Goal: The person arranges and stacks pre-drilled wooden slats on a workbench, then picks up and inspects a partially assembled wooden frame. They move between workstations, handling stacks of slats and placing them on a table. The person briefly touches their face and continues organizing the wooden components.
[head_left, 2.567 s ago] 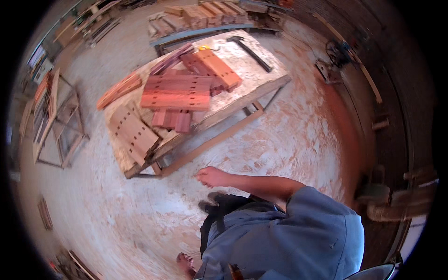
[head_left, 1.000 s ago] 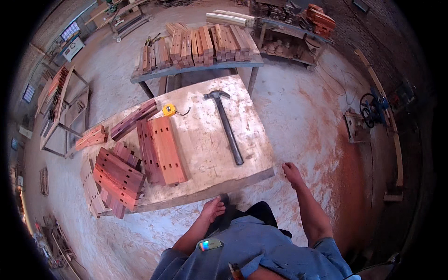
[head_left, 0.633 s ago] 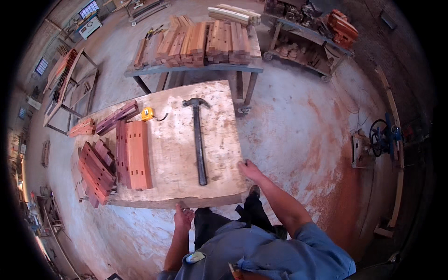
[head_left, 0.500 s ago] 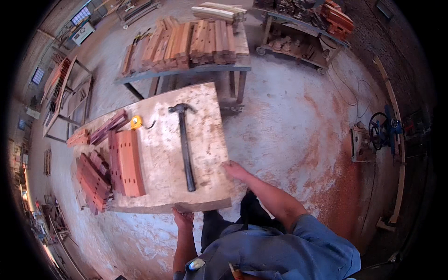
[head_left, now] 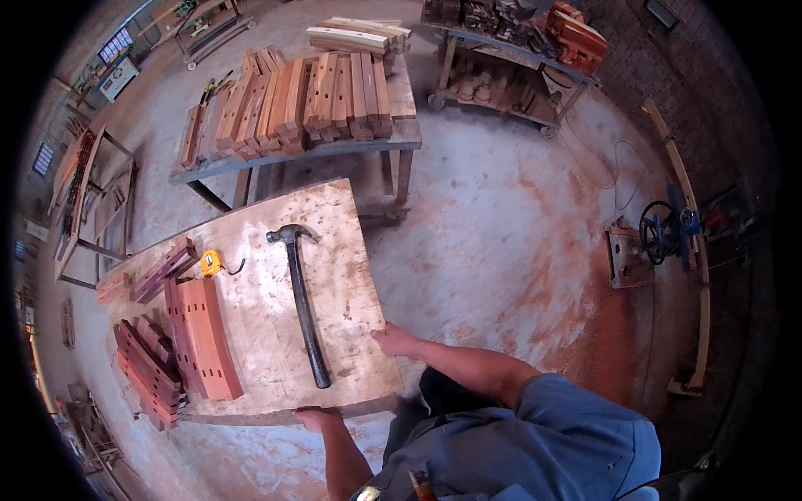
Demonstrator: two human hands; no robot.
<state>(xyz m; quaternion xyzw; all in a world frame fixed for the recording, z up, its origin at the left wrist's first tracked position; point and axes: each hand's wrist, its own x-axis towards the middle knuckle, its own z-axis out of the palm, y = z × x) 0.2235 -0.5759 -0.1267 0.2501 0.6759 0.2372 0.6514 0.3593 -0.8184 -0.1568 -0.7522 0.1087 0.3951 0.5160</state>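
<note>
The worktable (head_left: 261,342) occupies the left and lower middle of the frame, with its bare wooden top turned to the camera. At its near edge, in the lower middle, the left hand (head_left: 316,419) touches the board; its fingers are mostly hidden there, so I cannot tell if they are closed around it. The right hand (head_left: 394,341) is at the right edge of the same top, and a part of it lies over the border. Its other fingers are out of sight, and I cannot tell how firmly it grips.

Near both hands, on the right part of the top, lies a claw hammer (head_left: 303,313), its head toward the upper side of the frame. To the left of the hammer head there is a yellow tape measure (head_left: 211,262) with a short piece of tape drawn out. Below it, an orange-red mortised board (head_left: 210,338) lies just beside a dark red mortised board (head_left: 185,338). More reddish mortised pieces (head_left: 149,371) are heaped at the left end. In the upper middle, a second table (head_left: 292,153) carries piled wooden bars (head_left: 305,96).
</note>
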